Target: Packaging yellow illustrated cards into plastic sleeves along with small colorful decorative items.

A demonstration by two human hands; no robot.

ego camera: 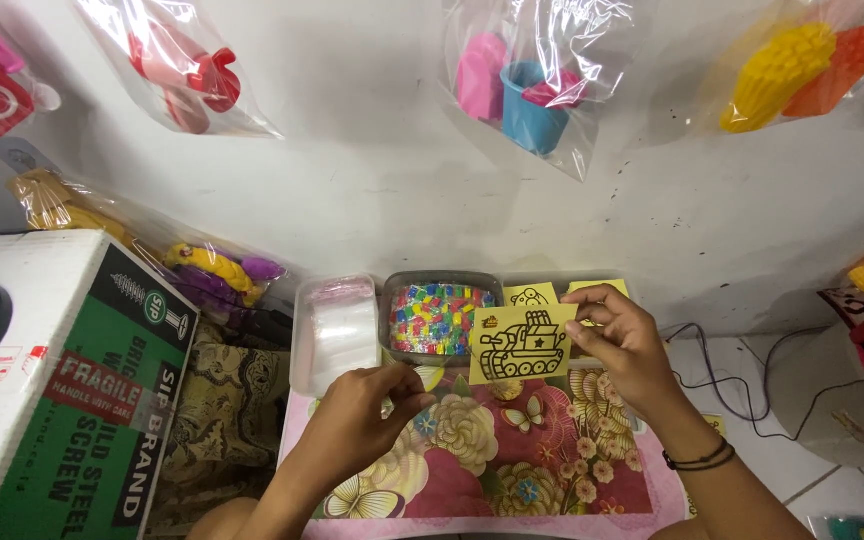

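My right hand (624, 345) holds up a small yellow card (520, 345) with a black outline drawing of a tank, pinched at its right edge. My left hand (367, 415) rests lower on the floral mat (512, 470), its fingers pinched together near something small and pale that I cannot make out. Just behind the card stands a clear tub (439, 320) full of small multicoloured pieces. More yellow cards (534, 294) lie behind the held one.
A clear tray of small plastic bags (335, 335) sits left of the tub. A large green and white cardboard box (62, 390) stands at the left. Bagged plastic toys (527, 85) hang on the white wall. Cables (742, 390) lie on the tiled floor at right.
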